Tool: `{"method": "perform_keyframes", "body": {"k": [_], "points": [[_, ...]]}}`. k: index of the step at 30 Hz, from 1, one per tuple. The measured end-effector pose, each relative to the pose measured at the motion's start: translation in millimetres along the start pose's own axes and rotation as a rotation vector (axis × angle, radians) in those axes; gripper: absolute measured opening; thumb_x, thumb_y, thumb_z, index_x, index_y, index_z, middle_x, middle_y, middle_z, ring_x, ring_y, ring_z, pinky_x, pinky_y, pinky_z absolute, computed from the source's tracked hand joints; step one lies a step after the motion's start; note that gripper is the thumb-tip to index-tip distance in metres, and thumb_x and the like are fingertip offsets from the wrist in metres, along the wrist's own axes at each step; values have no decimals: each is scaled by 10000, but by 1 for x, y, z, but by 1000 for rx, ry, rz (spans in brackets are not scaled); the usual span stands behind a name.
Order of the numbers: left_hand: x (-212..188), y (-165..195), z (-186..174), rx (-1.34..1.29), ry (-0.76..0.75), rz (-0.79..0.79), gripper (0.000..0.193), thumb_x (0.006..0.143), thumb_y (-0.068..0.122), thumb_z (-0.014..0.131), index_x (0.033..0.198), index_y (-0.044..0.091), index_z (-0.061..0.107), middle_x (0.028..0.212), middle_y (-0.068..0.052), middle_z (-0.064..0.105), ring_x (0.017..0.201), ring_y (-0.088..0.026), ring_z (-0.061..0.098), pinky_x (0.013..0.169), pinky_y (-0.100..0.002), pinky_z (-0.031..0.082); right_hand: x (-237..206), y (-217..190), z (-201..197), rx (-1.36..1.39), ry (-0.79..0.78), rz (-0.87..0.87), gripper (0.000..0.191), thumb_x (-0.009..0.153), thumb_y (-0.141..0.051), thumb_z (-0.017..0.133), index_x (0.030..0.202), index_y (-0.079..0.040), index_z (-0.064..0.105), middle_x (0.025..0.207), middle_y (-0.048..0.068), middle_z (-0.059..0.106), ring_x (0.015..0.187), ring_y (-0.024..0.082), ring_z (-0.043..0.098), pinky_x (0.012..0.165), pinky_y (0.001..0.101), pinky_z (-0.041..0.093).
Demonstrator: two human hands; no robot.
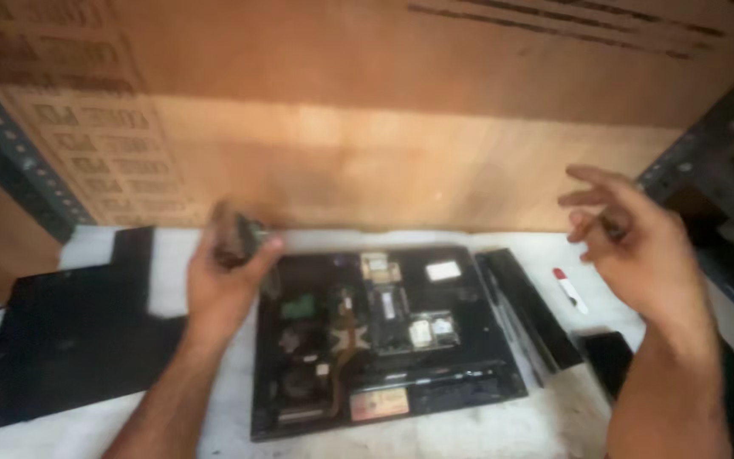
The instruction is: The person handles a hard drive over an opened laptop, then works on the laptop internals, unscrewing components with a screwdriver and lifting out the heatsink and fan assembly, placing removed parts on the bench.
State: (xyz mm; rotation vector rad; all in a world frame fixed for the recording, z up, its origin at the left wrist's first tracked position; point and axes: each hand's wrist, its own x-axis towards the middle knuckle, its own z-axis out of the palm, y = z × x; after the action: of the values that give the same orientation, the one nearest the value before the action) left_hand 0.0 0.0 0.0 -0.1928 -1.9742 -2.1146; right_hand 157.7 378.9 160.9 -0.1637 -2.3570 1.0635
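- Looking down from the head camera, an opened laptop (pixel 384 340) lies bottom side up on a white desk (pixel 486 429), its cover off and its boards, fan and copper heat pipe bare.
- The left hand (pixel 224 276) is raised over the laptop's upper left corner, fingers (pixel 267 248) clenched around a small dark part (pixel 238 235); the blur hides what kind of part it is.
- The right hand (pixel 639 255) hovers above the desk's right side, well apart from the laptop. Its fingers seem to pinch a small dark thing (pixel 612 224), but the blur leaves the grip uncertain.
- A pale rectangular sticker (pixel 443 270) sits near the laptop's upper right, and an orange-pink rectangular label (pixel 379 405) lies along its near edge.
- A long black battery-like bar (pixel 527 308) lies just beside the laptop's right edge.
- A small white pen-shaped thing with a red tip (pixel 569 289) lies on the desk further right, below the right hand.
- A dark flat slab (pixel 612 359) rests near the right forearm.
- A large black panel (pixel 70 336) lies on the desk to the left, under the left forearm.
- A big brown cardboard box (pixel 367 110) fills the background behind the desk, with dark printed blocks down its left part and dark lines at top right.
- Dark perforated metal uprights (pixel 19 161) stand at both sides of the box.
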Motion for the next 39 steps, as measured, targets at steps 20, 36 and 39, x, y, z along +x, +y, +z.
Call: {"method": "perform_keyframes", "body": {"k": [20, 36, 39], "points": [[43, -2, -88, 9, 486, 396, 639, 866, 75, 933, 1373, -15, 555, 1238, -59, 641, 1123, -173, 610, 1007, -314, 507, -24, 206, 0, -763, 26, 267, 378, 973, -491, 701, 1259, -255, 770, 1008, 94, 788, 988, 367, 736, 867, 470, 575], [55, 13, -83, -819, -28, 59, 556, 1026, 452, 548, 1379, 22, 548, 1251, -113, 679, 1137, -237, 673, 987, -394, 538, -31, 16, 193, -253, -463, -807, 191, 804, -121, 714, 987, -127, 770, 977, 66, 764, 921, 289, 714, 804, 414, 570], [52, 4, -69, -785, -71, -46, 592, 1012, 530, 462, 1441, 125, 514, 1321, -85, 660, 1183, -228, 663, 1020, -407, 530, -24, -33, 272, -277, -676, -819, 275, 827, -73, 661, 1084, -94, 755, 994, 111, 723, 979, 323, 672, 846, 435, 534]]}}
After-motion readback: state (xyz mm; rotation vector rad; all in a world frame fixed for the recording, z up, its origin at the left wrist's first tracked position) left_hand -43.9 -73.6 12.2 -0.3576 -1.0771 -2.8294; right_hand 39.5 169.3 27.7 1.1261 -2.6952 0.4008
